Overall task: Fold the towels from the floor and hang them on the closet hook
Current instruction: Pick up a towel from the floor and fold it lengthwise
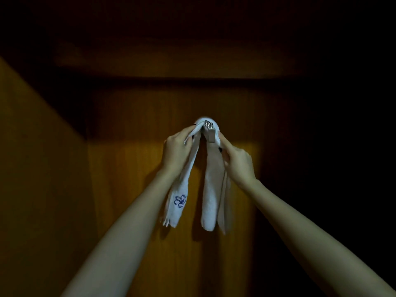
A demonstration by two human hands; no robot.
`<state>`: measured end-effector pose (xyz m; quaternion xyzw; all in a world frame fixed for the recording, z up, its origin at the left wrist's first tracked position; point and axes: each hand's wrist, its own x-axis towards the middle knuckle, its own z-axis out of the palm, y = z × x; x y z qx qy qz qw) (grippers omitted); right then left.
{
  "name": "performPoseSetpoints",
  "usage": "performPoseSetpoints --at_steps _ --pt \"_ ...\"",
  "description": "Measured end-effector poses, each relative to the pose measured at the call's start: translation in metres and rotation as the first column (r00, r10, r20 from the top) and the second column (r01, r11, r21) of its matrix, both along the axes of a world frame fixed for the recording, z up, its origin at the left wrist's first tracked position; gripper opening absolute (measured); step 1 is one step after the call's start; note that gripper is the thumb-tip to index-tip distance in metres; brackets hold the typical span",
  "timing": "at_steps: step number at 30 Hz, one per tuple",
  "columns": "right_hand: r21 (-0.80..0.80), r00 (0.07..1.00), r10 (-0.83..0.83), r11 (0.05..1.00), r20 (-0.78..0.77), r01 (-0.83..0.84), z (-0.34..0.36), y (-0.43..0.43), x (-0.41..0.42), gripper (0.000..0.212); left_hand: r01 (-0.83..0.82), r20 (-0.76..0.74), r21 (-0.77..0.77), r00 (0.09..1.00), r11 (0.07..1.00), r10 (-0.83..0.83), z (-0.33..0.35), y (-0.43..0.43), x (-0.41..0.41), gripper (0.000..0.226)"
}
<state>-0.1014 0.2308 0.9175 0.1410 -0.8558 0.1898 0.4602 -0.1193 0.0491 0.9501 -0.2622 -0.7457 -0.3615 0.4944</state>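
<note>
At the centre of the frame, a white towel (211,189) drapes over the closet hook (209,131). The left hand (176,150) and right hand (236,162) each grip 1 side; easing both down evenly should seat it.

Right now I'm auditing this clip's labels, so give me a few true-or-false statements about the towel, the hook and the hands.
1. The white cloth towel is draped over the silver metal hook. True.
2. Only the left-hand grip holds the towel. False: the right-hand grip holds it too, on the hook's other side.
3. The blue embroidered flower is on the towel end hanging below the right-hand grip. False: it is on the end below the left-hand grip.
4. A brown wooden panel stands behind the hook. True.
</note>
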Motion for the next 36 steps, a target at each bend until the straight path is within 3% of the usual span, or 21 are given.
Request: performPoseSetpoints --at_steps 4,10,14,17,22,28,31,36 --pt "-0.029 1.0 -0.013 1.0 -0.026 0.012 0.015 -0.003 0.004 0.065 -0.012 0.022 -0.005 1.0 1.0 0.012 -0.007 -0.005 0.004 0.033" --pt "0.023 0.995 -0.01 1.0 0.101 0.008 0.015 -0.006 0.01 0.06 0.199 0.261 0.206 0.933 0.958 -0.249 -0.017 0.011 0.012 0.042" --pt "0.014 0.986 -0.005 1.0 0.169 0.002 0.005 -0.006 0.018 0.064 0.136 0.213 0.095 0.965 0.986 -0.154 -0.027 0.006 0.021 0.049" --pt "0.019 0.973 -0.001 1.0 0.229 -0.003 -0.009 -0.004 0.035 0.067 0.068 0.241 0.11 0.966 0.992 -0.093 -0.039 -0.003 0.036 0.053" --pt "0.013 0.97 -0.001 1.0 0.242 -0.002 -0.04 -0.001 0.084 0.066 -0.034 0.212 0.063 0.977 0.997 0.02 -0.069 -0.009 0.082 0.036" --pt "0.163 0.905 -0.176 0.979 0.388 0.12 -0.125 0.003 0.18 0.061 -0.076 0.272 -0.162 0.955 0.984 0.119 -0.152 0.0 0.166 0.038" --pt "0.337 0.849 -0.261 0.936 0.459 0.105 -0.178 0.01 0.239 0.059 -0.074 0.338 -0.323 0.922 0.944 0.188 -0.208 0.001 0.216 0.036" --pt "0.428 0.722 -0.337 0.902 0.605 0.062 -0.266 0.019 0.326 0.061 0.0 0.481 -0.454 0.842 0.891 0.245 -0.295 0.007 0.29 0.039"
